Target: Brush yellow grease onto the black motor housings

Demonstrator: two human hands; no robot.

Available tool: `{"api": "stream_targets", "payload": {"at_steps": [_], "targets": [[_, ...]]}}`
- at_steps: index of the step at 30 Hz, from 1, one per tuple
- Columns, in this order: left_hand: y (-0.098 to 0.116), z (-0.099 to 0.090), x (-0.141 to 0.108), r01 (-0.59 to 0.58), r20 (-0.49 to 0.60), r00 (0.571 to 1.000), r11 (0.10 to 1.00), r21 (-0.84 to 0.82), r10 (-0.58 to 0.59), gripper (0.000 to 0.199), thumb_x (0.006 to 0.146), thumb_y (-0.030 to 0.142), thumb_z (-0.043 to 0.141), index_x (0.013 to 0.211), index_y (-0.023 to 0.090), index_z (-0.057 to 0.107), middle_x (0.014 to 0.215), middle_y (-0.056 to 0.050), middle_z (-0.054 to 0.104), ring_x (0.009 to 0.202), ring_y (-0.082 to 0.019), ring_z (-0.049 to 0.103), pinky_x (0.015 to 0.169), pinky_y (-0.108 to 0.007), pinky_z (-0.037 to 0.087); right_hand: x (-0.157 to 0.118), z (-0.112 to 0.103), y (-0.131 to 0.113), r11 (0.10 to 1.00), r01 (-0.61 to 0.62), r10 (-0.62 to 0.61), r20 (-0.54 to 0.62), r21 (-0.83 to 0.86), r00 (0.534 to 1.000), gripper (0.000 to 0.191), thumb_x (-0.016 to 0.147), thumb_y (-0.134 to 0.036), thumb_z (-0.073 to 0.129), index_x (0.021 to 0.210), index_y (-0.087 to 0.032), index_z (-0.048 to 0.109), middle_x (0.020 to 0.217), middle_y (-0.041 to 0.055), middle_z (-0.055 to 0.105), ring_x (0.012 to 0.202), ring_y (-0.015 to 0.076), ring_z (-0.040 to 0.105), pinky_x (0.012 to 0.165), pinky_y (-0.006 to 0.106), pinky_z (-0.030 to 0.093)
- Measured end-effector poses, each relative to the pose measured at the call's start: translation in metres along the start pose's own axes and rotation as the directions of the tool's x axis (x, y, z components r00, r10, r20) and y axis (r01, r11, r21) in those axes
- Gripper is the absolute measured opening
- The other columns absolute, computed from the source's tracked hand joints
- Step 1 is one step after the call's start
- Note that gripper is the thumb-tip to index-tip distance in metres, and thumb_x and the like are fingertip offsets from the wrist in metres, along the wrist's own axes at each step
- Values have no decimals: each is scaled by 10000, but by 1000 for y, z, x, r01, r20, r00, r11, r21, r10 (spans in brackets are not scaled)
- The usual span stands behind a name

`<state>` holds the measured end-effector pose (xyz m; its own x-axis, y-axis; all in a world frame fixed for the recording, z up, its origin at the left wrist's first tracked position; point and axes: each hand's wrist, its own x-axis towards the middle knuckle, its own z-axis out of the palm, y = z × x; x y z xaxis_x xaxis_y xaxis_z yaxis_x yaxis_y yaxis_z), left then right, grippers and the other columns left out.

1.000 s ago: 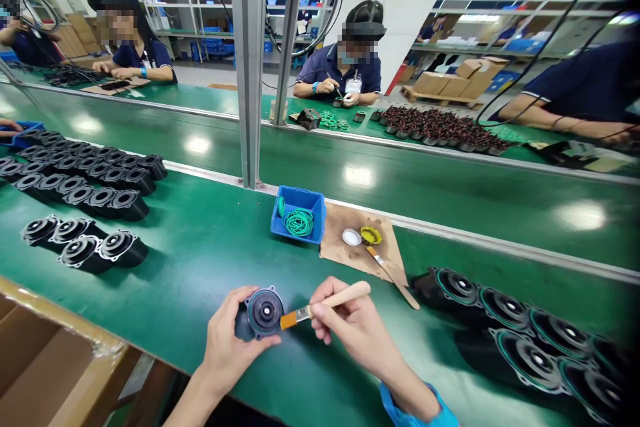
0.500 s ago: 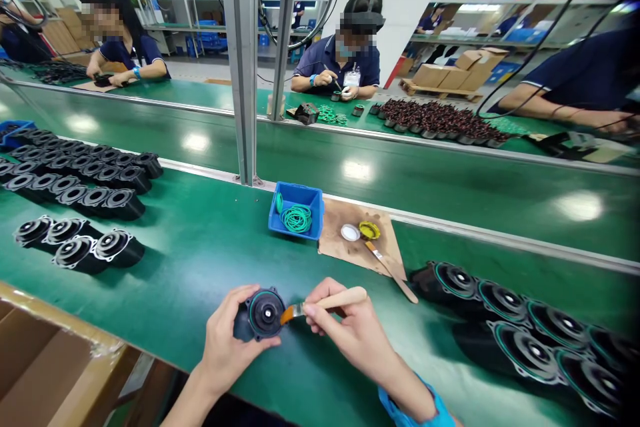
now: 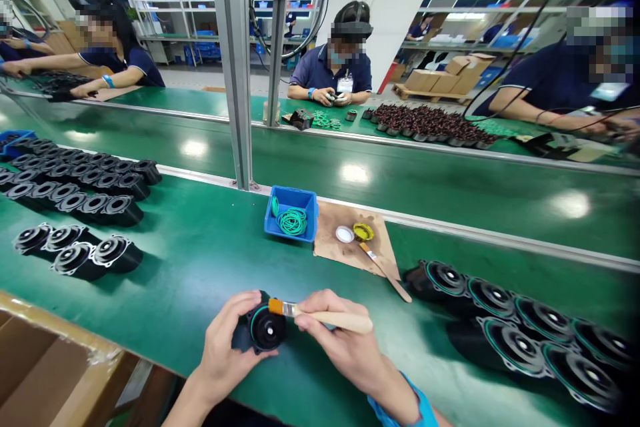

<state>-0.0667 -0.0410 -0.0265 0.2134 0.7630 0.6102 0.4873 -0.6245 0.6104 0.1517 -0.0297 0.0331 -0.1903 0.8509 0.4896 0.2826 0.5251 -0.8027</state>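
My left hand (image 3: 227,340) is wrapped round a black round housing (image 3: 269,333), its face turned up toward me. A green sealing ring runs along the rim of that face, and a small pale spot sits at its centre. In my right hand (image 3: 340,337) is a paintbrush (image 3: 333,320) with a pale wooden handle, gripped near the metal band. Its orange bristles lie across the upper edge of the housing, over the green ring. The underside of the housing is hidden by my left fingers.
A blue bin (image 3: 291,212) holds green rings. On a cardboard sheet (image 3: 335,257) lie a white lid (image 3: 345,234), a yellow cup (image 3: 363,232) and a second brush (image 3: 385,270). More housings stand right (image 3: 515,343) and left (image 3: 113,250). A metal post (image 3: 235,80) rises behind; co-workers sit opposite.
The brush has moved from the right side of the housing to its upper edge, its bristles now pointing left. My left hand still holds the housing. The view has shifted slightly.
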Motion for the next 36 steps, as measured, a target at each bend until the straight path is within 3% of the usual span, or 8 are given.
{"api": "stream_targets", "payload": {"at_steps": [4, 7, 16, 20, 23, 26, 30, 36], "targets": [[1, 0, -2, -45, -84, 995, 995, 94, 53, 441, 836, 379, 764, 1193, 182, 594, 1083, -125, 728, 1018, -264, 727, 893, -382, 626, -2, -2, -1, 967, -206, 214, -38, 153, 976, 363, 936, -445, 634, 688, -188, 698, 599, 22, 668, 496, 135, 637, 469, 223, 520], [-1, 0, -3, -86, -118, 987, 979, 184, 109, 374, 860, 305, 736, 1188, 182, 604, 1079, -122, 721, 1027, -270, 720, 912, -407, 619, -4, 0, 4, 947, -273, 284, -44, 170, 958, 367, 930, -451, 634, 678, -185, 663, 575, 10, 639, 463, 130, 621, 442, 217, 507], [-7, -1, 0, -287, -87, 941, 907, 309, 328, 320, 894, 111, 576, 1205, 161, 634, 1076, -122, 732, 1059, -252, 705, 964, -419, 594, -4, 8, 8, 979, -192, 194, -24, 65, 981, 344, 956, -396, 599, 689, -186, 657, 595, 5, 642, 490, 121, 632, 480, 192, 506], [-10, 0, -3, -299, -59, 940, 892, 340, 337, 369, 868, 43, 539, 1204, 160, 638, 1093, -120, 725, 1120, -248, 676, 1017, -428, 557, -4, 10, 5, 983, -180, 180, -1, 42, 984, 339, 967, -389, 587, 698, -188, 637, 601, 0, 655, 494, 117, 638, 494, 186, 499], [-10, -3, -6, -296, 4, 948, 876, 381, 319, 445, 840, 8, 539, 1254, 157, 609, 1133, -130, 719, 1151, -259, 659, 1015, -455, 555, -3, 9, 1, 993, -113, 114, 19, -28, 993, 308, 974, -370, 586, 719, -200, 620, 577, -15, 659, 488, 114, 637, 506, 185, 492], [-9, -6, -6, -300, 38, 948, 851, 431, 315, 450, 848, 25, 540, 1272, 167, 595, 1147, -127, 722, 1142, -259, 665, 992, -444, 568, -3, 10, -5, 985, 71, -67, 32, -158, 997, 288, 998, -329, 556, 746, -213, 632, 626, -4, 686, 530, 121, 653, 538, 198, 498], [-5, -5, -6, -258, 22, 961, 860, 441, 277, 421, 879, 56, 518, 1277, 174, 593, 1143, -123, 722, 1126, -257, 668, 996, -428, 551, -5, 16, -6, 911, 358, -354, 56, -204, 934, 243, 1031, -245, 474, 847, -206, 628, 651, 19, 684, 524, 129, 625, 525, 217, 501], [-1, -3, -4, -188, -28, 976, 896, 402, 217, 365, 915, 126, 523, 1272, 170, 584, 1154, -124, 694, 1126, -263, 642, 982, -420, 526, -13, 26, -8, 863, 453, -442, 100, -223, 891, 288, 1057, -273, 397, 858, -194, 589, 571, 8, 617, 469, 135, 574, 475, 225, 483]]}}
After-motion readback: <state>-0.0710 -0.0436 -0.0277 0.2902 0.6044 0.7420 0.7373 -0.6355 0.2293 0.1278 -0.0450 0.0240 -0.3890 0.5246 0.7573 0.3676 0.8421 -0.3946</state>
